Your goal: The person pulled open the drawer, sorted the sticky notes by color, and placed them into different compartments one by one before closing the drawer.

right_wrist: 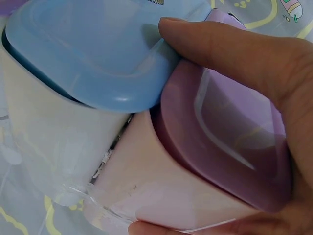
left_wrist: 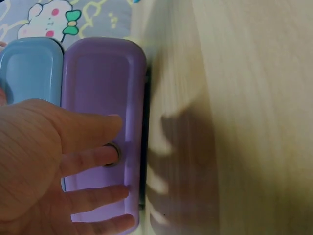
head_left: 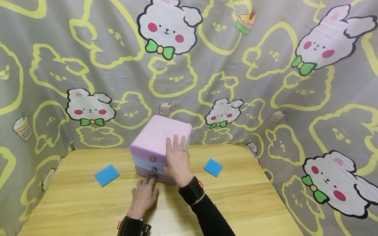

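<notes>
In the head view, a small box [head_left: 162, 132] with three stacked drawers, pink on top, stands near the table's back edge. Its fronts are a purple top drawer [head_left: 144, 154], a blue middle drawer [head_left: 143, 164] and a purple bottom drawer [head_left: 166, 178], each with a round knob. My left hand [head_left: 143, 196] is at the bottom drawer's knob [left_wrist: 113, 154]; one fingertip touches it, and the thumb lies apart. Over the box's right front corner, my right hand [head_left: 178, 162] rests with straight fingers on top, its thumb [right_wrist: 220, 46] reaching to the blue drawer front.
A blue rectangular card [head_left: 107, 175] lies left of the box, and a similar blue card [head_left: 213, 167] lies to its right. Behind the wooden table [head_left: 242, 196] hangs a grey curtain [head_left: 183, 75] with a cartoon print.
</notes>
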A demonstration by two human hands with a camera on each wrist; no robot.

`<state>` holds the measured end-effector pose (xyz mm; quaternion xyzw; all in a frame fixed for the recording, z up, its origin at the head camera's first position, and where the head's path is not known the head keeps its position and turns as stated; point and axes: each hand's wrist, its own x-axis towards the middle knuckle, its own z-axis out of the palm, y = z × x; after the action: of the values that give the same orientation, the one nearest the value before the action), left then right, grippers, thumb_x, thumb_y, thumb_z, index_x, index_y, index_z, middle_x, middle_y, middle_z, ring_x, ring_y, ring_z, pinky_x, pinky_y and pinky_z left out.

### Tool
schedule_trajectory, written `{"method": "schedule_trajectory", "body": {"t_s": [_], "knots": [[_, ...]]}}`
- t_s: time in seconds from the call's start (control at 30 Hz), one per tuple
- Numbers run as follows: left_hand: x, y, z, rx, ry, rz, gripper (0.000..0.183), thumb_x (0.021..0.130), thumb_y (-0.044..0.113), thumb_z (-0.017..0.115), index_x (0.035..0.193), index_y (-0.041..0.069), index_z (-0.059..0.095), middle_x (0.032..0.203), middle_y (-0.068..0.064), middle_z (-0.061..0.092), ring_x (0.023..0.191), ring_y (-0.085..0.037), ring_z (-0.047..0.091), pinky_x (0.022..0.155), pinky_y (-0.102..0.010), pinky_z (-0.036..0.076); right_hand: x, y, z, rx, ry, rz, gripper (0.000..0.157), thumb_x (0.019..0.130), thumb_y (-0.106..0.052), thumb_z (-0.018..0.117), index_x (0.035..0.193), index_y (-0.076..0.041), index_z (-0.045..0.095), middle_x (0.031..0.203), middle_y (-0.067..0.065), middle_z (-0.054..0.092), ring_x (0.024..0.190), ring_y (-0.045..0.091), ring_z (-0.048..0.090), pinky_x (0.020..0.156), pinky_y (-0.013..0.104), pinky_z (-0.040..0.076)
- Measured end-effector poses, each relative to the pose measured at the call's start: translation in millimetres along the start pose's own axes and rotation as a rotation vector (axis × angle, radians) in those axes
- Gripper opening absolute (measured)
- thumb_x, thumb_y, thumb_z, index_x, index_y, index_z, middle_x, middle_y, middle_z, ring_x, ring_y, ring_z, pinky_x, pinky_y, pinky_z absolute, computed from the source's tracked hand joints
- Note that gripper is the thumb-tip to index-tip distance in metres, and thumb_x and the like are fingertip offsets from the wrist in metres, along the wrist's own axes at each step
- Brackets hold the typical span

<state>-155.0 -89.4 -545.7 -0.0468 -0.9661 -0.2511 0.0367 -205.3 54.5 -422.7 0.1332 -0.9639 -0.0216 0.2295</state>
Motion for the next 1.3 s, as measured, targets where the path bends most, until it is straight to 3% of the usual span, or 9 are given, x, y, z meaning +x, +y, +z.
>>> {"method": "schedule_trajectory", "body": {"t_s": [0.43, 0.83, 1.3], "knots": [[8.3, -0.8, -8.6, 0.011, 0.008, -0.042, 0.032, 0.097, 0.024, 0.066, 0.127, 0.012, 0.066, 0.139, -0.024, 0.058, 0.131, -0.048, 0.05, 0.087, -0.08, 0.043, 0.1, -0.6, -0.2, 0.009, 0.015, 0.006, 0.119, 0.051, -0.045, 0.097, 0.15, -0.006, 0.044, 0.156, 0.025, 0.044, 0.14, 0.055, 0.044, 0.074, 0.044, 0.064], [12.3, 4.4, -5.9, -0.06, -0.028, -0.149, 0.047, 0.109, 0.043, 0.037, 0.134, 0.012, 0.063, 0.145, -0.024, 0.053, 0.131, -0.051, 0.049, 0.093, -0.083, 0.038, -2.2, -1.9, 2.2, 0.007, 0.026, 0.01, 0.119, 0.05, -0.047, 0.097, 0.149, -0.006, 0.045, 0.155, 0.025, 0.045, 0.14, 0.054, 0.045, 0.079, 0.045, 0.063], [11.3, 7.4, -5.9, -0.048, -0.049, -0.176, 0.048, 0.109, 0.042, 0.036, 0.136, 0.01, 0.061, 0.141, -0.028, 0.055, 0.127, -0.055, 0.049, 0.089, -0.081, 0.041, -3.7, -0.6, 0.6, -0.007, 0.042, 0.006, 0.118, 0.051, -0.049, 0.097, 0.149, -0.007, 0.046, 0.155, 0.024, 0.046, 0.139, 0.053, 0.047, 0.068, 0.041, 0.064]]}}
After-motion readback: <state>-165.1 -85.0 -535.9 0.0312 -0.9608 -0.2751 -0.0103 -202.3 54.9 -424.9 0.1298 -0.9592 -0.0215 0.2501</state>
